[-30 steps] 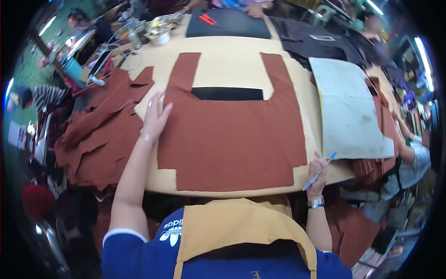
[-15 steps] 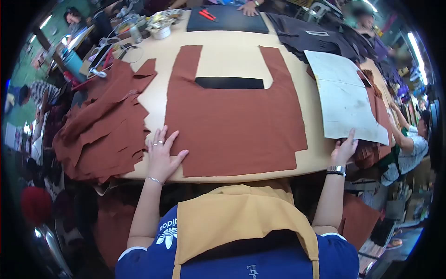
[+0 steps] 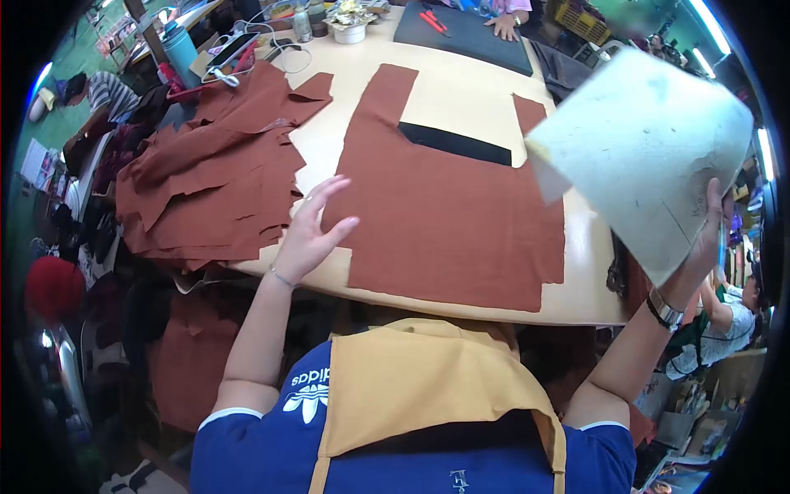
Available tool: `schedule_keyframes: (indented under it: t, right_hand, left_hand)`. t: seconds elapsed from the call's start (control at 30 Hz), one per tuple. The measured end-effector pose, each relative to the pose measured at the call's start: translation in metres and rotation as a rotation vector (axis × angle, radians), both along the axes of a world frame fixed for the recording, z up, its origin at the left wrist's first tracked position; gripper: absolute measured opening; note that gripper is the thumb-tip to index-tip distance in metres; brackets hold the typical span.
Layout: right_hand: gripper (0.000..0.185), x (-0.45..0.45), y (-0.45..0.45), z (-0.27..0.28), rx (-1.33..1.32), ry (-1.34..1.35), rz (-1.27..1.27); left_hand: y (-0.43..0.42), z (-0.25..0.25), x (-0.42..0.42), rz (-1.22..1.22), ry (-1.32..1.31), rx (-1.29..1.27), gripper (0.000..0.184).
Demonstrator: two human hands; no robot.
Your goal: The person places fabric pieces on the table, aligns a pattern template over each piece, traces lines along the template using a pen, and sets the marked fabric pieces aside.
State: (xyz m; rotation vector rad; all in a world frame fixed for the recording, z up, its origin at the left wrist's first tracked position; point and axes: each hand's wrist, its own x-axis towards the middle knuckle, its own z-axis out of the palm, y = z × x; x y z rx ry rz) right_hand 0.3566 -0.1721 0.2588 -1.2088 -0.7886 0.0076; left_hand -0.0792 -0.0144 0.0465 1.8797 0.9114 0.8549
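A flat rust-brown fabric piece (image 3: 453, 206) with two upright arms lies on the pale table, a black strip (image 3: 455, 143) showing in its cut-out. Above the table at the right, my right hand (image 3: 714, 218) grips the lower right edge of a stiff pale grey-green pattern sheet (image 3: 650, 148), which hangs tilted. A blue pen (image 3: 722, 244) shows beside that hand. My left hand (image 3: 313, 233), fingers spread and holding nothing, hovers by the fabric's left edge. Left of it lies a heap of rust-brown fabric pieces (image 3: 214, 177).
Across the table (image 3: 329, 276), another person's hand (image 3: 504, 26) rests near a dark board (image 3: 469, 41) with red-handled scissors (image 3: 433, 22). A white pot (image 3: 349, 31), a phone and cables sit at the back left. A co-worker (image 3: 724, 317) is at the far right.
My right hand has lifted the pattern sheet off the stack at the right and tilted it. My left hand has risen from the table's edge. The camera view has turned.
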Motion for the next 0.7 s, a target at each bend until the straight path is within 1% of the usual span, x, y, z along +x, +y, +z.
schedule_keyframes:
  t: [0.03, 0.13, 0.17, 0.2, 0.23, 0.3, 0.37, 0.4, 0.43, 0.47, 0.53, 0.63, 0.7]
  right_hand:
    - [0.033, -0.013, 0.002, 0.004, 0.033, 0.057, 0.102]
    - [0.033, -0.045, -0.001, 0.009, -0.002, 0.248, 0.279]
    - [0.036, -0.047, 0.000, -0.005, 0.080, 0.273, 0.316]
    - [0.038, -0.055, 0.001, -0.013, 0.102, 0.264, 0.390]
    - [0.040, -0.068, 0.002, -0.020, 0.124, 0.255, 0.464]
    - [0.043, -0.068, 0.000, -0.034, 0.055, 0.313, 0.479]
    - [0.045, -0.038, -0.007, -0.052, -0.137, 0.444, 0.348]
    - [0.045, -0.014, -0.011, -0.068, -0.205, 0.327, 0.370]
    - [0.044, 0.013, -0.014, -0.091, -0.272, 0.210, 0.390]
    - [0.044, 0.028, -0.017, -0.112, -0.339, 0.094, 0.409]
    - [0.042, 0.032, -0.022, -0.148, -0.472, 0.026, 0.306]
    - [0.043, 0.040, -0.031, -0.219, -0.640, 0.106, 0.327]
    - [0.043, 0.042, -0.030, -0.242, -0.756, 0.126, 0.334]
  left_hand:
    - [0.003, -0.001, 0.009, -0.050, -0.102, -0.066, 0.058]
    - [0.001, 0.024, 0.049, -0.061, -0.414, -0.495, 0.062]
    - [0.005, 0.012, 0.059, -0.135, -0.532, -0.698, 0.065]
    - [0.010, -0.004, 0.069, -0.210, -0.651, -0.901, 0.068]
    - [0.012, -0.006, 0.078, -0.285, -0.703, -1.045, 0.070]
    - [0.019, -0.005, 0.077, -0.340, -0.720, -0.998, 0.067]
    - [0.020, 0.004, 0.076, -0.279, -0.774, -0.920, 0.060]
    - [0.025, -0.002, 0.064, -0.149, -0.774, -0.903, 0.060]
    - [0.027, -0.005, 0.052, -0.034, -0.746, -0.826, 0.057]
    - [0.036, -0.012, 0.040, 0.046, -0.654, -0.715, 0.061]
    - [0.039, -0.015, 0.023, 0.156, -0.495, -0.592, 0.063]
    - [0.042, -0.036, 0.014, 0.187, -0.179, -0.406, 0.065]
    - [0.045, -0.039, 0.011, 0.237, 0.063, -0.323, 0.066]
